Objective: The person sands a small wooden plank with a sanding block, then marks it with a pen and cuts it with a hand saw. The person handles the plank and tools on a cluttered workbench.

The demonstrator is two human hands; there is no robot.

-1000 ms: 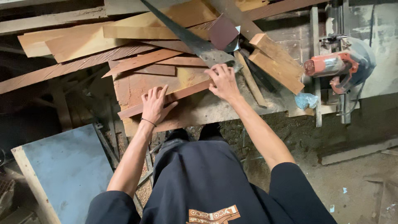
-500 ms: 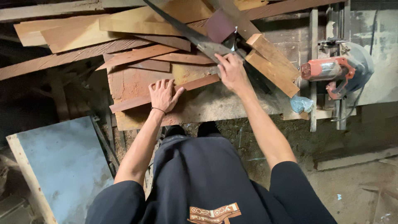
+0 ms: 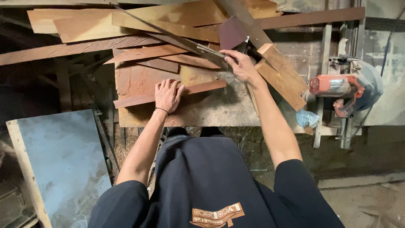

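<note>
My left hand (image 3: 168, 94) lies flat, fingers spread, pressing on a thin reddish wooden strip (image 3: 202, 88) that runs across a dusty workbench (image 3: 219, 112). My right hand (image 3: 239, 64) is closed on the handle end of a long hand saw (image 3: 177, 40), whose dark blade stretches up and to the left over the wood pile. The saw hovers just above the strip's right end. A dark maroon piece (image 3: 231, 33) sits just beyond my right hand.
Several planks and offcuts (image 3: 126, 23) lie piled at the bench's far side. Two thick blocks (image 3: 282, 75) lean to the right of my hand. An orange power saw (image 3: 337, 86) sits at the right, a blue-grey board (image 3: 59, 160) at the lower left.
My right hand has drawn the saw up and away from the strip toward the pile. My left hand stays pressed on the strip. The view has shifted.
</note>
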